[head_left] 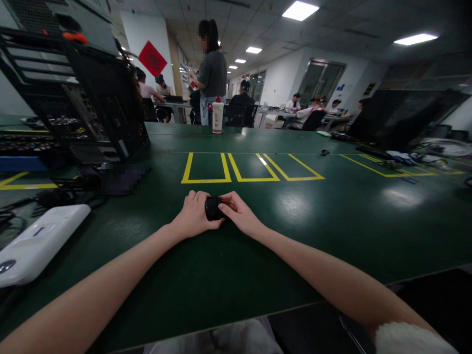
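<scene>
A small black rounded object is held between my two hands, low over the green table; its exact kind does not show. My left hand wraps its left side, thumb below and fingers behind. From the right, my right hand grips it with the thumb on the near face and fingers over the top. Part of the object is hidden by the fingers. Just beyond the hands, yellow tape outlines mark the tabletop.
At left stand a black computer case, dark cables and a white device. A white cup is near the far edge. A tiny dark item and a large black panel lie right. Several people sit or stand beyond.
</scene>
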Demonstrator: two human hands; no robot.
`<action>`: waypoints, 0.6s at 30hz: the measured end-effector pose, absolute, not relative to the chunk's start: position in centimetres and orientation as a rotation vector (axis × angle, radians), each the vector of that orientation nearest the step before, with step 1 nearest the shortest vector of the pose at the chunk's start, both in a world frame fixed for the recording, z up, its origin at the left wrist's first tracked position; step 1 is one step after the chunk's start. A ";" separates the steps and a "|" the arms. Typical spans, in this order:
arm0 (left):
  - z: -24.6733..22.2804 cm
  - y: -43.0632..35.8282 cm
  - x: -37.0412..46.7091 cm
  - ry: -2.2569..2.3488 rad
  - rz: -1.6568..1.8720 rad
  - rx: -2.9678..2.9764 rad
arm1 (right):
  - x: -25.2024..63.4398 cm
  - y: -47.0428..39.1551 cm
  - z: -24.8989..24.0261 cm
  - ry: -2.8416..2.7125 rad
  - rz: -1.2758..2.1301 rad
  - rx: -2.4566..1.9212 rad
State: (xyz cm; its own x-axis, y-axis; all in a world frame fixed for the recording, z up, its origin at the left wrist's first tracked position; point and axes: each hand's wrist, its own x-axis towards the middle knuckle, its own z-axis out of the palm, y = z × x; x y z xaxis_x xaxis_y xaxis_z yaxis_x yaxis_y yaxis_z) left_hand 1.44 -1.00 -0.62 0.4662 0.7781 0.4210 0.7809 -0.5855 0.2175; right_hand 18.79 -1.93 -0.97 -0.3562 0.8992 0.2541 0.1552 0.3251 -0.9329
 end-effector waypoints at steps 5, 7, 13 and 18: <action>-0.2 -1.1 1.2 -1.453 -0.761 -2.740 | 19.0 -1.9 -0.7 -1.751 1.208 -0.943; -0.1 -1.1 1.1 -1.461 -0.762 -2.764 | 19.1 -2.0 -0.6 -1.752 1.248 -0.888; -0.2 -0.9 1.1 -1.452 -0.778 -2.748 | 19.1 -2.2 -0.4 -1.743 1.270 -0.828; -0.5 -0.6 1.0 -1.470 -0.799 -2.753 | 18.9 -2.1 -0.4 -1.719 1.242 -0.855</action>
